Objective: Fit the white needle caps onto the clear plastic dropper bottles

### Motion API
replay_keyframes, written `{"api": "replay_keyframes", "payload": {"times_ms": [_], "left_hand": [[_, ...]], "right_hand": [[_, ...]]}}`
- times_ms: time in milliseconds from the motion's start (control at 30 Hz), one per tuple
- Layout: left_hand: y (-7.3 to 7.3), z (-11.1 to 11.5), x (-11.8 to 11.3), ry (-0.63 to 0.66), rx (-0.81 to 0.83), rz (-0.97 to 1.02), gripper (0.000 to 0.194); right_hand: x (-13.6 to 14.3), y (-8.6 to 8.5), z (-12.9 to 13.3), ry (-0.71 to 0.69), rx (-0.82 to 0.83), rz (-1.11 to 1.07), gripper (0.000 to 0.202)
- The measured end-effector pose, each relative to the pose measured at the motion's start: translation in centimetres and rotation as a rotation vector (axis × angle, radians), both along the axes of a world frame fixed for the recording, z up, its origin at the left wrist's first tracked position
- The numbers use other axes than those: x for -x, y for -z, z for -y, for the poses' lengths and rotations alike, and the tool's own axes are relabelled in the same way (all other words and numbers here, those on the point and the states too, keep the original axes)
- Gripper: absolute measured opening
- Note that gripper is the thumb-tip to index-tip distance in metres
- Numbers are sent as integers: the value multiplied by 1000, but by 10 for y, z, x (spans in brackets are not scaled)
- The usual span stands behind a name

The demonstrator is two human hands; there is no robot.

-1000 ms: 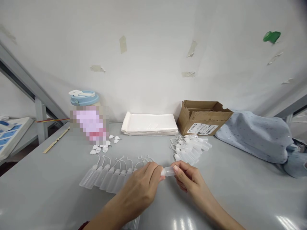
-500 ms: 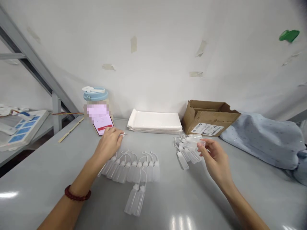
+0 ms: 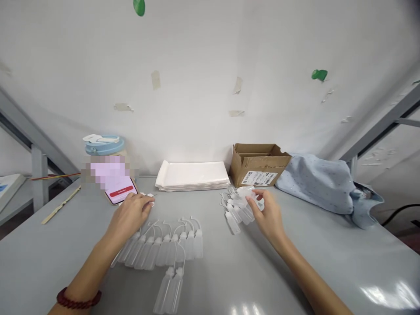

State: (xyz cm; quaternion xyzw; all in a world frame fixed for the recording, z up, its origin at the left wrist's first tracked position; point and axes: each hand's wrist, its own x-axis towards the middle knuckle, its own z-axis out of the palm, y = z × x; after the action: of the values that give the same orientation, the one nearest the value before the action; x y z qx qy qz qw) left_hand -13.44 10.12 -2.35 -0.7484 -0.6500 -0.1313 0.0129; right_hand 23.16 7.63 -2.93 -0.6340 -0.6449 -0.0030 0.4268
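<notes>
My left hand point(image 3: 129, 216) rests low over the table beside a phone point(image 3: 121, 190), its fingers bent and close together. Small white pieces point(image 3: 151, 204) show at its fingertips; what it grips is partly hidden. In front of this hand lies a row of small translucent plastic bottles point(image 3: 167, 249) with white cords, and two more bottles point(image 3: 169, 288) lie nearer to me. Thumb and fingers of my right hand point(image 3: 271, 218) are closed on a small clear plastic bottle point(image 3: 251, 199), just above a loose pile of similar bottles point(image 3: 234, 214).
A stack of white sheets or envelopes point(image 3: 193, 175) lies at the back by the wall. Right of it stand an open cardboard box point(image 3: 259, 166) and a light blue cloth point(image 3: 315, 183). A blue-lidded container point(image 3: 104, 144) is behind the phone; a thin strip point(image 3: 61, 205) lies left.
The view has turned to the right, shifting the scene leftward. Both hands stay near the same spots; the right one still holds the small clear plastic bottle over the pile.
</notes>
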Motion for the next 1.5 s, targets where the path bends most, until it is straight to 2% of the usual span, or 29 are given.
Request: {"api": "replay_keyframes", "payload": {"times_ms": [200, 567, 733, 867, 967, 1033, 1100, 1200, 1367, 1500], "left_hand": [[-8, 6, -7, -25, 82, -25, 38], [-10, 6, -9, -25, 142, -4, 37], [-12, 7, -12, -67, 136, 74, 33], [-17, 9, -17, -104, 124, 214, 32], [-23, 13, -26, -105, 140, 357, 33], [-26, 16, -31, -97, 152, 458, 35], [-28, 19, -35, -81, 166, 561, 36], [-28, 21, -36, -32, 208, 697, 34], [-31, 26, -43, 24, 348, 1020, 28], [-33, 35, -58, -13, 499, 1233, 42]], "right_hand": [[-3, 6, -2, 27, -23, 72, 27], [8, 3, 6, 6, -111, 192, 24], [23, 1, 18, -118, -138, 216, 22], [51, -2, 41, -350, -87, 152, 21], [73, -3, 57, -632, 113, 174, 23], [82, -5, 61, -722, 232, 203, 40], [87, -5, 60, -737, 311, 208, 60], [89, -3, 54, -737, 388, 201, 73], [91, 0, 47, -713, 454, 199, 60], [88, 1, 49, -707, 440, 98, 52]]}}
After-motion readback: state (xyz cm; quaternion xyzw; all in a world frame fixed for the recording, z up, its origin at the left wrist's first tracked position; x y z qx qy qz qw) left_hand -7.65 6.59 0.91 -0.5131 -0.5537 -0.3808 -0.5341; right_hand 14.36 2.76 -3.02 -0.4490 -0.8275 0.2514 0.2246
